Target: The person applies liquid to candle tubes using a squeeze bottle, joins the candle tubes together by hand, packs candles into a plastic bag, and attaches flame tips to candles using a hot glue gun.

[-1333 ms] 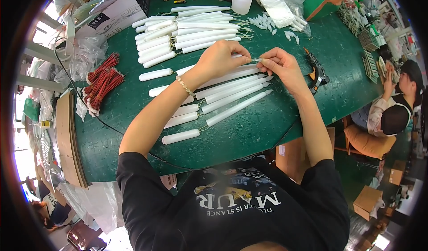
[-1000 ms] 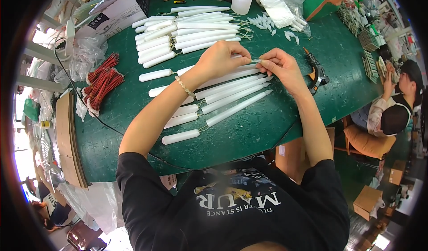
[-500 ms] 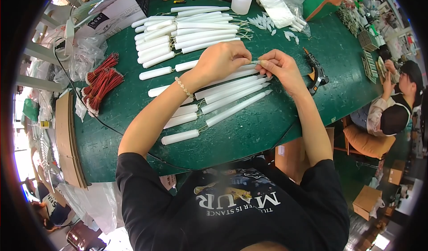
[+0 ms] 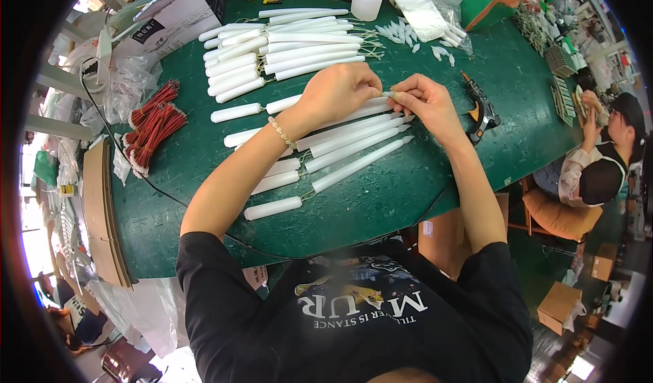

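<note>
My left hand (image 4: 340,92) and my right hand (image 4: 423,107) meet above the table with fingertips pinched close together. A small pale piece (image 4: 387,94) shows between them, at my right thumb and fingers; what my left fingers pinch is mostly hidden. Beneath and nearer me lie white taper candles (image 4: 360,167) with pointed translucent tips, each joined by thin wires to a short white cylinder (image 4: 273,208). My left forearm covers part of this row. Farther back sits a stack of white candle tubes (image 4: 313,58) with loose wire ends at their right.
A glue gun (image 4: 481,109) lies right of my right hand. Loose translucent tips (image 4: 400,33) are scattered behind, near a white pump bottle (image 4: 367,1). Red wire bundles (image 4: 156,130) lie left. A black cable (image 4: 165,191) crosses the green table (image 4: 381,214). Another person (image 4: 605,148) sits at right.
Both hands stay almost in place, still pinched together, with only slight finger movement. The candles on the table lie as before.
</note>
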Available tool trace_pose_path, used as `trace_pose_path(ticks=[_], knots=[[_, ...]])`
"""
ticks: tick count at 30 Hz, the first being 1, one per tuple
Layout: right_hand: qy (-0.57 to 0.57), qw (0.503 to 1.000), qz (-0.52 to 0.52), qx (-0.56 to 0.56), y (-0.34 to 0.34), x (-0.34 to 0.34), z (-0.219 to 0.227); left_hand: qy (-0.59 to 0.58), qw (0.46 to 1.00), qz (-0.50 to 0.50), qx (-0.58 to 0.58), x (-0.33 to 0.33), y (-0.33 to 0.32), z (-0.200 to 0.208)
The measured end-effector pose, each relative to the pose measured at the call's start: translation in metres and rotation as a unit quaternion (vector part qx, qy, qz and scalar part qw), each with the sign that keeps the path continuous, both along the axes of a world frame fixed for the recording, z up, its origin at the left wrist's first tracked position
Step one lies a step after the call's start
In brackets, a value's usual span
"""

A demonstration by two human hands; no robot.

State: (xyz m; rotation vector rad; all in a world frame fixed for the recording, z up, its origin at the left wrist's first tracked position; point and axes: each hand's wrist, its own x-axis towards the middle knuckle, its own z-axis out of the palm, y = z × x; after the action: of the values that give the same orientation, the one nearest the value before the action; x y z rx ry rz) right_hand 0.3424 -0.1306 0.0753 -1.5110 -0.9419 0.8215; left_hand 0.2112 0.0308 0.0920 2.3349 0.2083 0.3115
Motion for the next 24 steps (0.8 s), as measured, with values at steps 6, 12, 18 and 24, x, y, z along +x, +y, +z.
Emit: trace_pose_path(ticks=[6,12,18,24], knots=[[0.009,1.000,-0.008,0.021,0.003,-0.002,-0.003,-0.002,1.000,0.021,-0.006,0.001,0.000,-0.002],[0.011,1.000,-0.021,0.008,0.005,-0.001,-0.008,-0.003,0.999,0.028,-0.015,0.003,0.003,-0.007],[0.006,0.999,-0.038,-0.001,0.009,0.004,-0.008,-0.004,0.998,-0.010,0.054,0.007,0.018,-0.017],[0.001,1.000,-0.020,0.013,0.015,0.011,-0.006,-0.093,0.982,-0.091,0.139,0.009,0.032,-0.024]])
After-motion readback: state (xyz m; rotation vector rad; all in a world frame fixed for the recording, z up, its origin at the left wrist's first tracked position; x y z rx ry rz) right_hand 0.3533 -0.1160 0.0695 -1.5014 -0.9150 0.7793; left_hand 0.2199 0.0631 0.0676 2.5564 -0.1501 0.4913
